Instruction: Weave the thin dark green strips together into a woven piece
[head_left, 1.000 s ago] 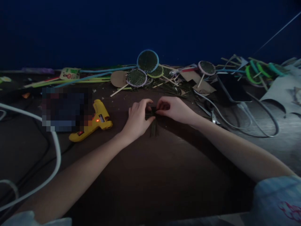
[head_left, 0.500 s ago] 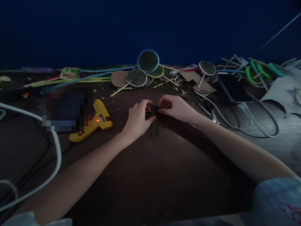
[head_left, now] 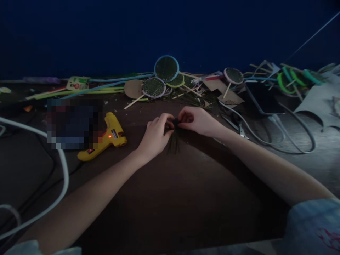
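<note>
Strips of dark green, whose lower ends hung nearly parallel in the earlier frame, now fan apart slightly, and their upper part is drawn into a narrower bunch. They lie between the two hands, over the middle of the table. Right hand: thumb and forefinger pinch the top of the bunch from the right. Left hand: thumb and forefinger curve against its left side, tips set apart; shadow prevents telling whether they close on it.

Markings: yellow glue gun, left of the left hand, with a lit red lamp and a dark label whose pale print is too small to read. Cream-and-green card, at rear left, bearing a red emblem and illegible lettering. Blue sleeve, at lower right, with red script, partly cut off and unreadable. Behind the hands: rimmed discs. Rear right: phone, screen dark, with a cable at its near end.
</note>
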{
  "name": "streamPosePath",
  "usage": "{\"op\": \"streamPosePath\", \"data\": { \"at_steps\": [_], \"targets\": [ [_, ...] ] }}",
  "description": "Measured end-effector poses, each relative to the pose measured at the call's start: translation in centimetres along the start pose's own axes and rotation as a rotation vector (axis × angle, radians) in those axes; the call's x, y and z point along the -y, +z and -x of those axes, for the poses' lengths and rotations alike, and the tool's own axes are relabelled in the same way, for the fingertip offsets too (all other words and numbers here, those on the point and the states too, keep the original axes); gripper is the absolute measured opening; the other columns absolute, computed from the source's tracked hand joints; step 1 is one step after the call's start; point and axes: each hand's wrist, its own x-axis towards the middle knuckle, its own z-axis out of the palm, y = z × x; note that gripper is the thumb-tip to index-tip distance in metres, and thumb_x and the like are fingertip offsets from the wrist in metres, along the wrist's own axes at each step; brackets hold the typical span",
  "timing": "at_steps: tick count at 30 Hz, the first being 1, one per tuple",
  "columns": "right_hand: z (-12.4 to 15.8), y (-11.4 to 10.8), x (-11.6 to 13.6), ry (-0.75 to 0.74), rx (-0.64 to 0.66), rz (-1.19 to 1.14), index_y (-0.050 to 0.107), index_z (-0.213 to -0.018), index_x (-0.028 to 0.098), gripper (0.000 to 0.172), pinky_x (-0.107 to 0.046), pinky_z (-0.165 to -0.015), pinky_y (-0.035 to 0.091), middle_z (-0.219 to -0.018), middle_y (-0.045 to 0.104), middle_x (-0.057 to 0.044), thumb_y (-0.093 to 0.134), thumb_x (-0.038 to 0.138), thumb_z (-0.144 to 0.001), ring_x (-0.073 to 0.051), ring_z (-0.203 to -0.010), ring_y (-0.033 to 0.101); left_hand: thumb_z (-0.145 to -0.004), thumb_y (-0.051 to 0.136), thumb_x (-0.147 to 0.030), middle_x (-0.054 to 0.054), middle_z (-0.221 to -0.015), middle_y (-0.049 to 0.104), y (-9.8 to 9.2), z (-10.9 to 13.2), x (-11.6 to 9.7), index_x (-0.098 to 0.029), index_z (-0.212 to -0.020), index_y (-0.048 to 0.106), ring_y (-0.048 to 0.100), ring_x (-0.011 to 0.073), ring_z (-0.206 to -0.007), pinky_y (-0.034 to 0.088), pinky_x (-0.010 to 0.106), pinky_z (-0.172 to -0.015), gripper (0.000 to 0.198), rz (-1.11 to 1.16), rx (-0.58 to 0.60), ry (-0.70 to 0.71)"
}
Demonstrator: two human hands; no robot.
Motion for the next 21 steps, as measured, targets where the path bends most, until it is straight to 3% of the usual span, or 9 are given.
{"op": "streamPosePath", "data": {
  "at_steps": [14, 21],
  "targets": [
    [-0.2, -0.2, 0.5, 0.088, -0.007, -0.121, 0.052, -0.067, 0.019, 0.016, -0.024, -0.055, 0.043, -0.059, 0.054, 0.005, 0.068, 0.018, -0.062, -0.009, -0.056, 0.051, -0.074, 0.060, -0.004, 0.002, -0.089, 0.063, 0.2, -0.1, 0.1, -0.019, -0.096, 0.047, 0.059, 0.0179, -0.088, 0.042, 0.036, -0.081, 0.030, 0.007, -0.007, -0.016],
    [0.0, 0.0, 1.0, 0.061, -0.038, -0.171, 0.054, -0.071, 0.018, 0.016, -0.027, -0.058, 0.046, -0.065, 0.059, 0.001, 0.068, 0.024, -0.066, -0.011, -0.060, 0.055, -0.077, 0.058, -0.010, 0.001, -0.089, 0.061, 0.0, -0.1, -0.2, -0.020, -0.087, 0.049, 0.057, 0.0189, -0.088, 0.041, 0.036, -0.080, 0.016, -0.132, 0.016, -0.002]
  ]
}}
